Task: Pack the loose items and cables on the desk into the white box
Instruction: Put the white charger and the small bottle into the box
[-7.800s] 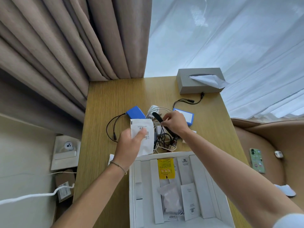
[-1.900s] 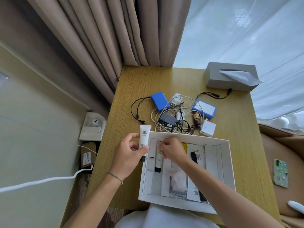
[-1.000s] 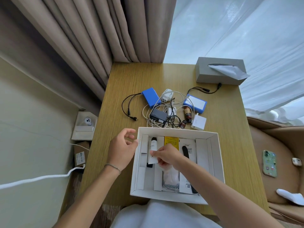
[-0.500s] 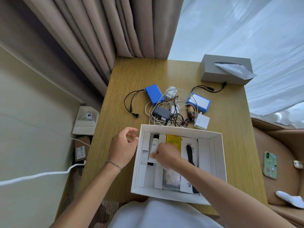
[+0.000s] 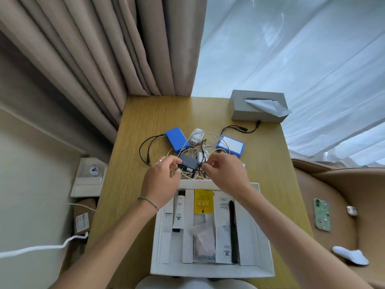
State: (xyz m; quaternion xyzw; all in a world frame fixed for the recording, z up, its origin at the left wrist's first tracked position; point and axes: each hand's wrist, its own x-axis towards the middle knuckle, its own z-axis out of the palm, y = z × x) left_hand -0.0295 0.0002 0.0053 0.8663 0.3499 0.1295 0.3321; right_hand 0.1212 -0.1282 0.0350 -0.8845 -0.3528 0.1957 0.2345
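Wooden desk (image 5: 145,122) bare at far-left edge, hands (image 5: 161,181) at cable tangle (image 5: 200,151)

Two bare forearms, no sleeves in view. Thin beaded bracelet (image 5: 148,202) around the wrist of the left hand (image 5: 161,184); narrow ring (image 5: 159,160) on one of its fingers. Nothing worn on the right hand (image 5: 226,174). White garment (image 5: 187,283) at the bottom edge.

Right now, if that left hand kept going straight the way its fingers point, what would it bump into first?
The left hand already reaches the dark charger in the cable tangle; beyond it, probably the blue block, though depth is hard to judge.
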